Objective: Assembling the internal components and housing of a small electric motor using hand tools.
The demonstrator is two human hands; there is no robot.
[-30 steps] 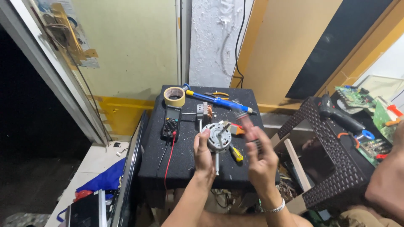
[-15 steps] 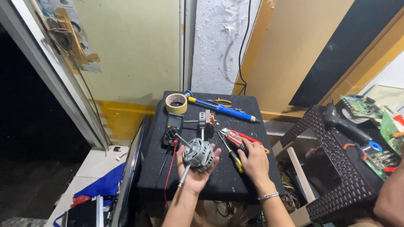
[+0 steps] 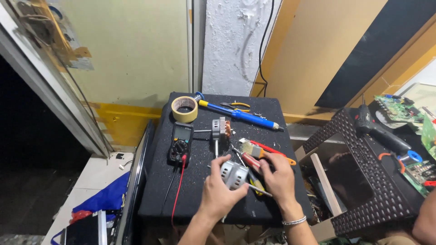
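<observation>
Nearest me, my left hand (image 3: 218, 193) holds a small silver motor housing (image 3: 235, 174) against the black surface (image 3: 190, 190), fingers curled around its near side. Just right of it, my right hand (image 3: 279, 177) rests with fingers bent together over what looks like a red-handled screwdriver (image 3: 250, 162), though the grip is partly hidden. Beyond lie a paintbrush (image 3: 247, 147), a black multimeter (image 3: 180, 144) and a motor rotor (image 3: 220, 129). Farthest are a tape roll (image 3: 185, 109) and blue soldering iron (image 3: 240, 115).
</observation>
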